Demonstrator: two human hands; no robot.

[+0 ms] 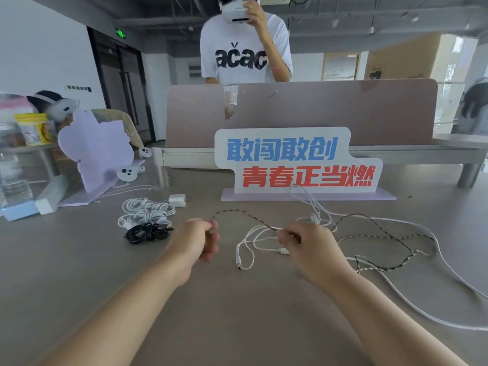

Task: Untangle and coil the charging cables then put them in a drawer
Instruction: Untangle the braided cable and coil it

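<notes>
Left hand (pixel 200 241) pinches one end of the braided cable (pixel 235 210), fingers curled. Right hand (pixel 311 247) grips the same cable further along, and the span arcs between them in front of the sign (pixel 298 159). The rest is tangled with white cables (pixel 417 223) on the tabletop (pixel 237 313), front-right of the sign. White bundle (pixel 146 210) and black coil (pixel 146 232) sit front-left of the sign.

An open-plan office: a grey desk (pixel 237 313) backed by a partition panel (pixel 317 112), a slogan sign (pixel 290 159), and glass doors (pixel 126 83) beneath a green exit sign (pixel 120 33).
</notes>
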